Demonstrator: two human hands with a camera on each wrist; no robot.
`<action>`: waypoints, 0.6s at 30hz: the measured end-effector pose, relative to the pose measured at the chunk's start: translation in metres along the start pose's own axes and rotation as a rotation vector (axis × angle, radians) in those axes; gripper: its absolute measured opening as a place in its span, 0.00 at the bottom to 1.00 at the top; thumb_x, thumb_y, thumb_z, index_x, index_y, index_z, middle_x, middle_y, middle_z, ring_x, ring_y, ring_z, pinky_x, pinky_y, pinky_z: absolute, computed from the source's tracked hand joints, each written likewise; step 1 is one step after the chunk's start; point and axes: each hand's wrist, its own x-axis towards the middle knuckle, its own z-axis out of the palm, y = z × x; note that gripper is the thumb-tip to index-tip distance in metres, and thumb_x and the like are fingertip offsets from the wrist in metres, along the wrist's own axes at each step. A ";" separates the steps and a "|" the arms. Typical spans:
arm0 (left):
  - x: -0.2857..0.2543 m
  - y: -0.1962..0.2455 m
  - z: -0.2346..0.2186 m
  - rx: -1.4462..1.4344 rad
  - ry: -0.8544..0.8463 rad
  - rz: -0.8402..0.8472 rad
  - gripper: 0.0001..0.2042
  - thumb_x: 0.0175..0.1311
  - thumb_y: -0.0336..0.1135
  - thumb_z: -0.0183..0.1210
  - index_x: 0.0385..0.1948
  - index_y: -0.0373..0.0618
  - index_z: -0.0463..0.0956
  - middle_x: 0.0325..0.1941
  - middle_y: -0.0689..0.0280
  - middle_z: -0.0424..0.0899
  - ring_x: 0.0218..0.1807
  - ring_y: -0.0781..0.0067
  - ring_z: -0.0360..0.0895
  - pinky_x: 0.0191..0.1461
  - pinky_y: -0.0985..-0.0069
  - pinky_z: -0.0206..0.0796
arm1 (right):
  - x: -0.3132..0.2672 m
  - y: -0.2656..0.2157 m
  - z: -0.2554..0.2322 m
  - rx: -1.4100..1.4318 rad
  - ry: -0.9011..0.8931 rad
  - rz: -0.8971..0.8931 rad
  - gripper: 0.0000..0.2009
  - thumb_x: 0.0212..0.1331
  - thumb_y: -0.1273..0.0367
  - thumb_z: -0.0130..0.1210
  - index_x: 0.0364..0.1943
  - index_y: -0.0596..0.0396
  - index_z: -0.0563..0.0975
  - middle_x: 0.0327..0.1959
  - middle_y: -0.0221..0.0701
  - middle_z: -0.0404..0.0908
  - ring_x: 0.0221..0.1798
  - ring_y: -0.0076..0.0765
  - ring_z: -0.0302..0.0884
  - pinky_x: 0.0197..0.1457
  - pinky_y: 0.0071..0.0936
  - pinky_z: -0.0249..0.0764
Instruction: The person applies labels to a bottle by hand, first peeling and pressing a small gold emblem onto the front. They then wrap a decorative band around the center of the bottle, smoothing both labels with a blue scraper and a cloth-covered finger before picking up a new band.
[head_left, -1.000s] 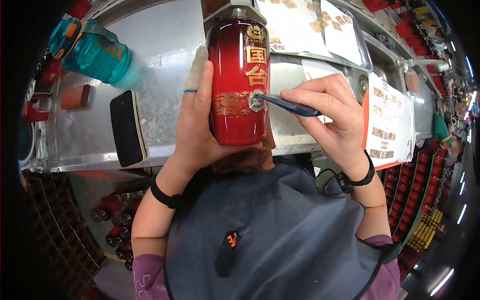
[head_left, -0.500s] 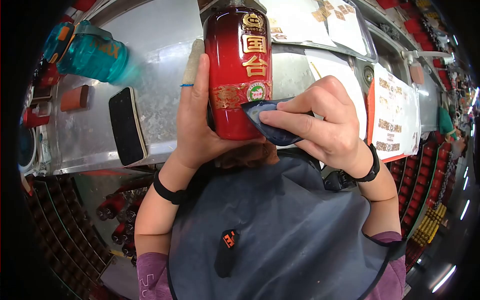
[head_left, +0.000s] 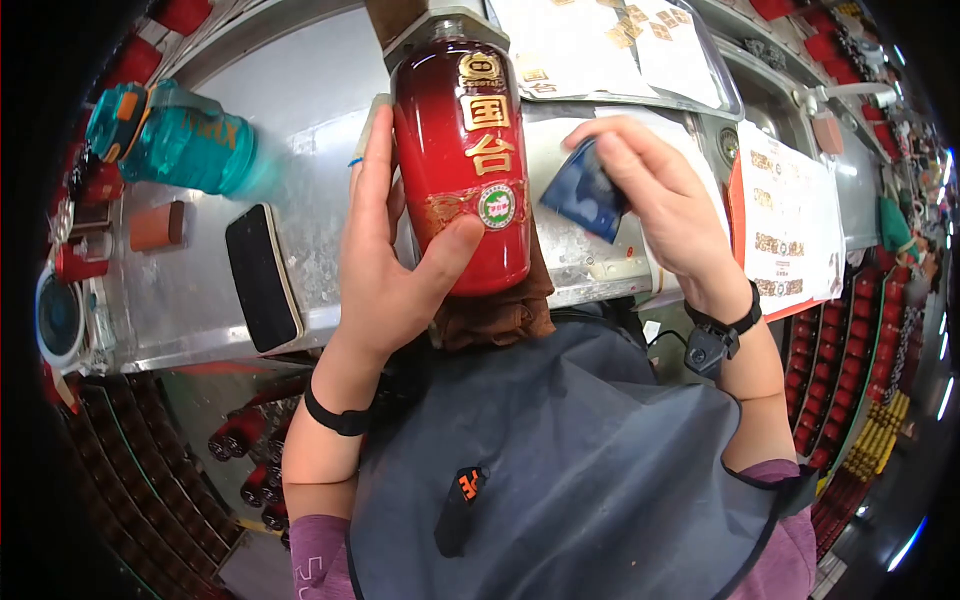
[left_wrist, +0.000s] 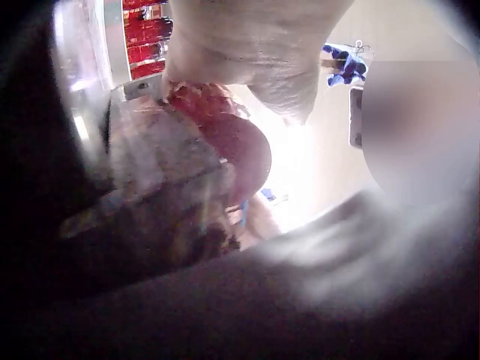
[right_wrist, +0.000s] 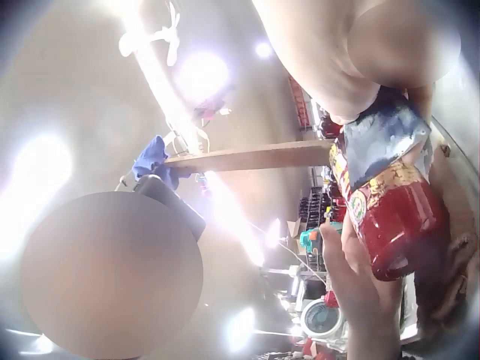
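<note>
A glossy red bottle [head_left: 440, 130] with gold characters lies with its neck pointing away from the person, its base over a brown cloth [head_left: 505, 322]. The left hand [head_left: 385, 265] grips it from the left, thumb across the front beside a round green-and-white sticker [head_left: 497, 206]. A beige finger wrap with a blue band shows at the bottle's left edge. To the right of the bottle, apart from it, the right hand [head_left: 672, 195] pinches a dark blue flexible sheet [head_left: 583, 195]. The right wrist view shows the sheet [right_wrist: 386, 135] overlapping the bottle [right_wrist: 409, 225]. The left wrist view is mostly dark and blurred.
A phone [head_left: 262, 275], a brown block [head_left: 157, 226] and a teal water bottle [head_left: 190, 140] are on the metal table's left. Behind is a tray [head_left: 735, 100] with gold decals on white sheets. More decal sheets [head_left: 790, 215] lie at right.
The right hand drew the blue sheet down over the round sticker, then moved away from the bottle to the right. The left thumb came from under the base onto the bottle's front.
</note>
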 end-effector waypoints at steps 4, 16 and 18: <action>0.007 0.009 0.009 0.152 0.038 0.001 0.46 0.61 0.33 0.68 0.74 0.29 0.44 0.69 0.49 0.63 0.64 0.62 0.73 0.65 0.68 0.69 | 0.010 0.020 0.023 0.107 -0.065 -0.063 0.15 0.72 0.59 0.53 0.46 0.59 0.77 0.30 0.22 0.80 0.33 0.16 0.75 0.44 0.21 0.72; 0.006 0.014 0.018 0.044 0.064 -0.082 0.41 0.66 0.26 0.61 0.75 0.33 0.41 0.70 0.52 0.63 0.65 0.65 0.71 0.67 0.69 0.66 | 0.010 0.030 0.034 0.000 -0.078 -0.070 0.33 0.55 0.60 0.71 0.61 0.62 0.68 0.27 0.22 0.75 0.34 0.17 0.74 0.46 0.20 0.70; 0.005 0.013 0.019 0.048 0.076 -0.082 0.41 0.66 0.26 0.60 0.75 0.33 0.41 0.70 0.52 0.63 0.65 0.66 0.71 0.67 0.69 0.66 | 0.008 0.027 0.033 -0.015 -0.107 -0.034 0.30 0.59 0.66 0.68 0.62 0.60 0.67 0.28 0.20 0.73 0.36 0.15 0.72 0.50 0.19 0.69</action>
